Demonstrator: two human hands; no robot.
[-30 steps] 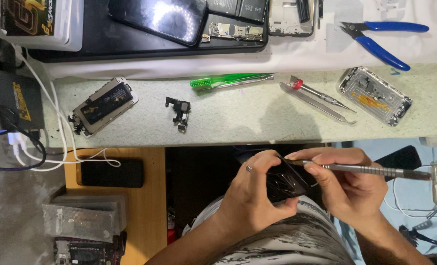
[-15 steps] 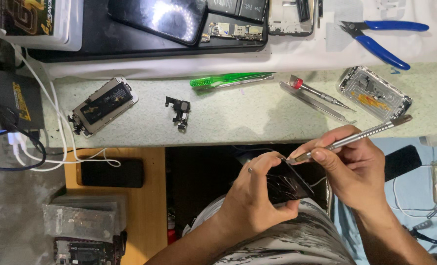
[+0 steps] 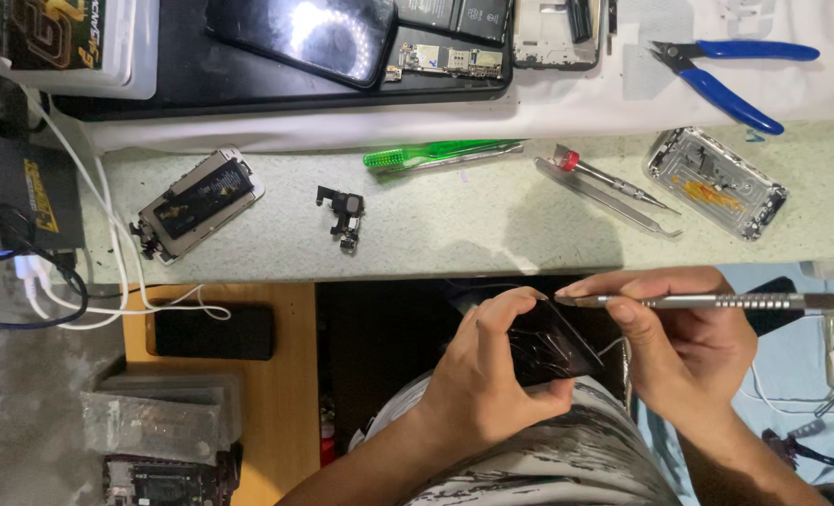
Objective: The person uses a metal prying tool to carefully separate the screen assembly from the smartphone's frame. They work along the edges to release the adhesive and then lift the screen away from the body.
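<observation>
My left hand grips a small black phone part with a cracked glossy face, held over my lap just below the bench edge. My right hand holds a slim metal tool lying level, its tip touching the top edge of the black part near my left fingertips. Both hands sit close together in front of the pale green work mat.
On the mat lie an opened phone body, a small black component, a green toothbrush, tweezers, a red-capped screwdriver and a silver phone frame. Blue pliers rest behind. A dark phone and white cables lie left.
My right hand has lowered the metal tool from a raised slant back to level, with its tip again at the black part's top edge. My left hand has stayed put.
</observation>
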